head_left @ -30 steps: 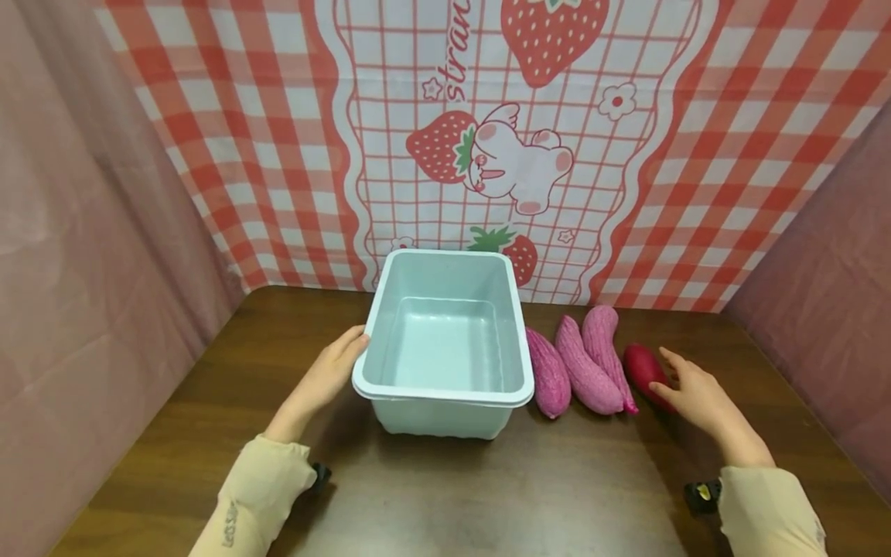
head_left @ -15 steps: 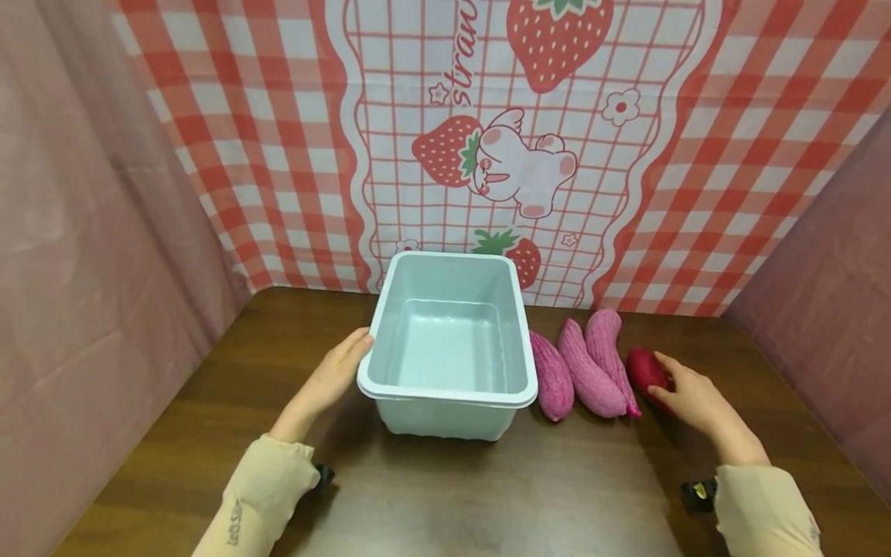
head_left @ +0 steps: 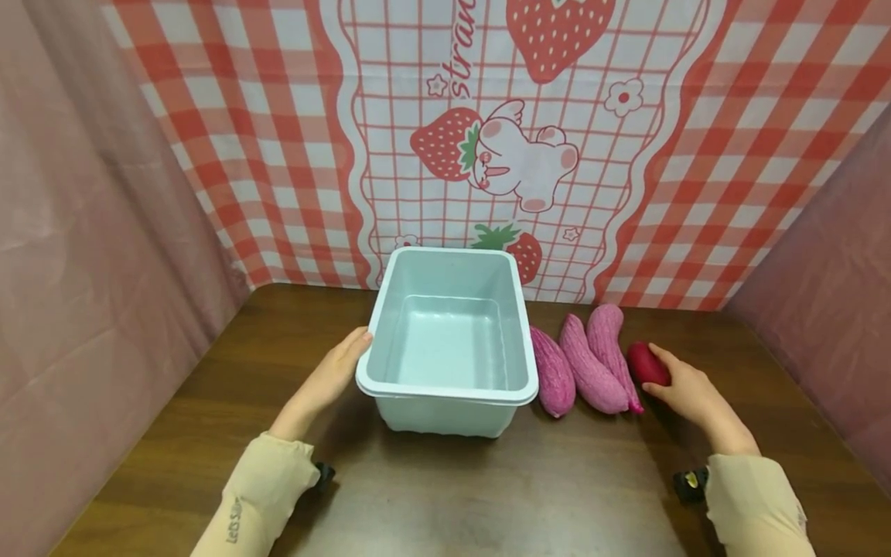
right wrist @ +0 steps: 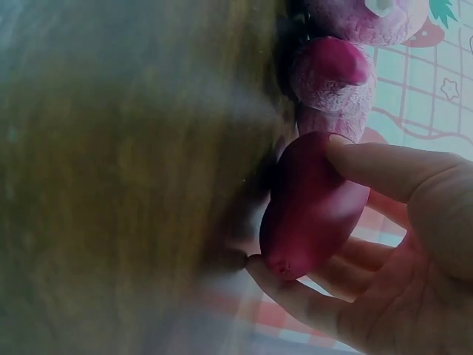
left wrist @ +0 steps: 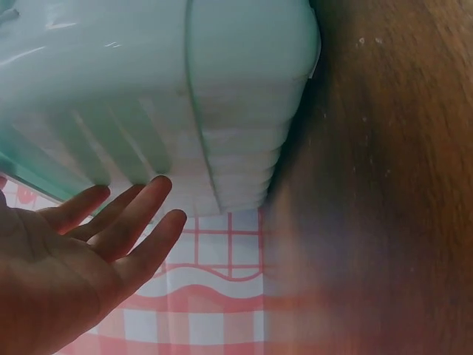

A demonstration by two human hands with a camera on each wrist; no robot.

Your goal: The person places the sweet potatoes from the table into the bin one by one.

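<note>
A pale green plastic tub [head_left: 445, 414] stands in the middle of the table. My left hand [head_left: 332, 371] rests at its left side; in the left wrist view, its fingers [left wrist: 151, 196] are extended and loosely spread against the ribbed outer wall. At the right, my right hand [head_left: 696, 398] holds a smooth, dark red, oblong vegetable [head_left: 647, 363]. In the right wrist view, the thumb presses one side of this vegetable [right wrist: 314, 207] and the fingers curl round the other. It lies on or just above the table; I cannot tell which.
Between tub and right hand lie three pink, rough-skinned, elongated vegetables: one [head_left: 553, 375] close beside the tub, another [head_left: 592, 371] in the middle, a third [head_left: 609, 340] behind it. A strawberry-print checked cloth [head_left: 487, 155] hangs at the table's back edge. Pink curtains [head_left: 104, 232] flank the table.
My right hand has moved slightly left and closed its thumb and fingers round the dark red vegetable. The left hand and the tub have stayed in place.
</note>
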